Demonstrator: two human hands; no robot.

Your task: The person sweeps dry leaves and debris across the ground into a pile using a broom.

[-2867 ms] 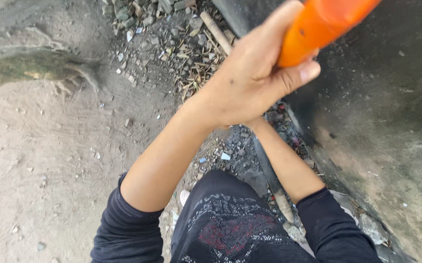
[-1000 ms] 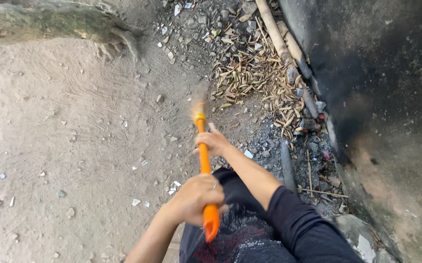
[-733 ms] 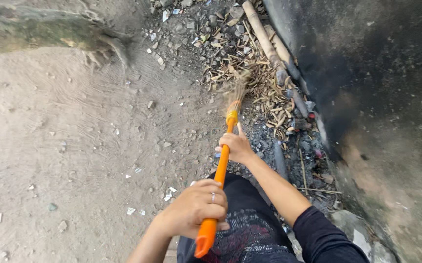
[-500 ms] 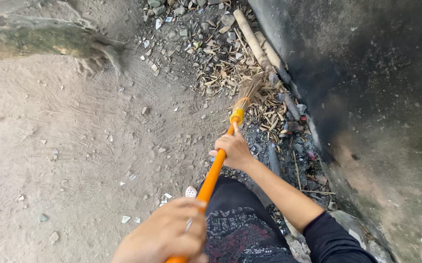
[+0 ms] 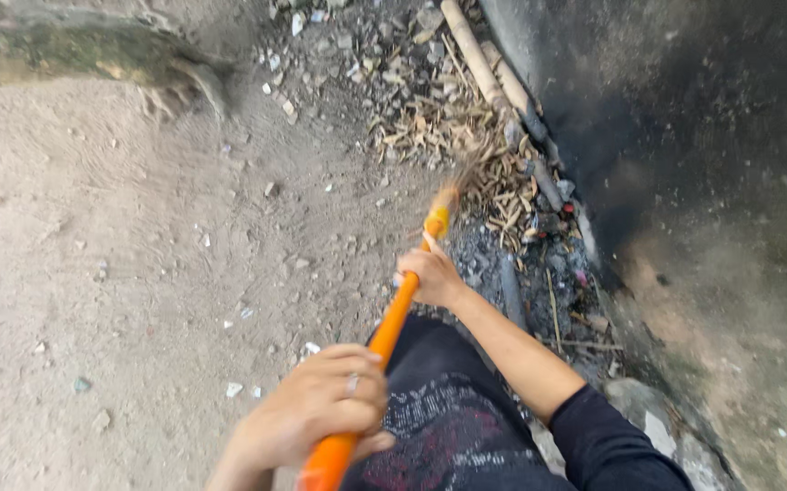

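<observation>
- While both hands grip it, the orange broom handle (image 5: 392,325) runs diagonally from the lower middle of the view up toward the debris by the wall.
- The left hand (image 5: 325,409) has its fingers curled fully round the near end of the handle, a ring showing on one finger.
- The right hand (image 5: 430,275) is closed round the handle farther up, well short of the bristles.
- The straw bristles (image 5: 466,173) are blurred; they seem to meet the pile of dry leaves and twigs (image 5: 448,136), though contact with the ground cannot be told.
- A bamboo pole (image 5: 480,64) lies along the foot of the dark wall (image 5: 684,136), just beside the litter.
- Likely trouble: the bristles could catch on the pole or on the stones near it, jolting the handle in the grip.
- A hard stroke over the dry dirt ground (image 5: 112,255) could scatter small stones and dust back across it.
- Bits wedged in the gap at the wall's base could stay put, since the bristles reach it only at a slant.
</observation>
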